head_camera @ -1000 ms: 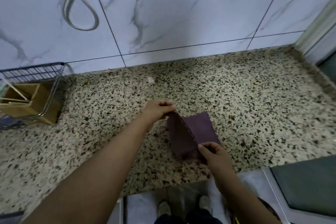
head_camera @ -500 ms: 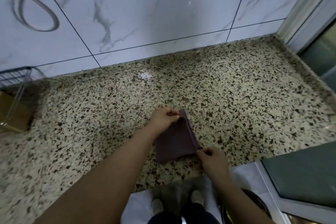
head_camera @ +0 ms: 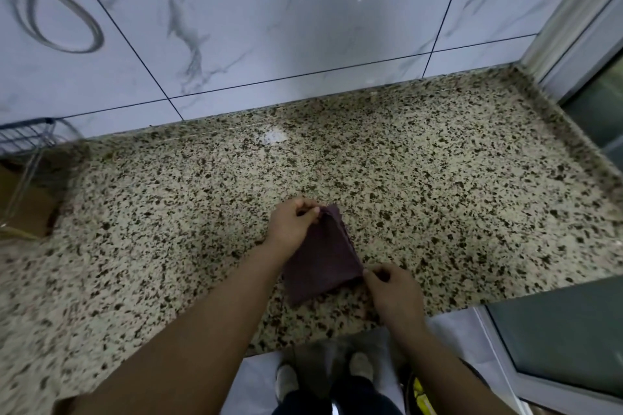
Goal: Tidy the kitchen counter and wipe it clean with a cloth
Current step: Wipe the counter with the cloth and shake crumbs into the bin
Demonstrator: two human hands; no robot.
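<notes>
Cloth (head_camera: 320, 256) lies folded on the counter (head_camera: 438, 185) near its front edge, the left hand (head_camera: 291, 226) pinching the far corner and the right hand (head_camera: 391, 286) pinching the near right corner, so the folded edge runs taut between the two grips. To finish the fold well, judged from this: bring the layers flush at each pinch, press the crease flat below the left grip, then let one hand go. A pale smear (head_camera: 274, 136) sits well beyond the left grip, by the wall (head_camera: 303, 27); likely the first target for wiping.
</notes>
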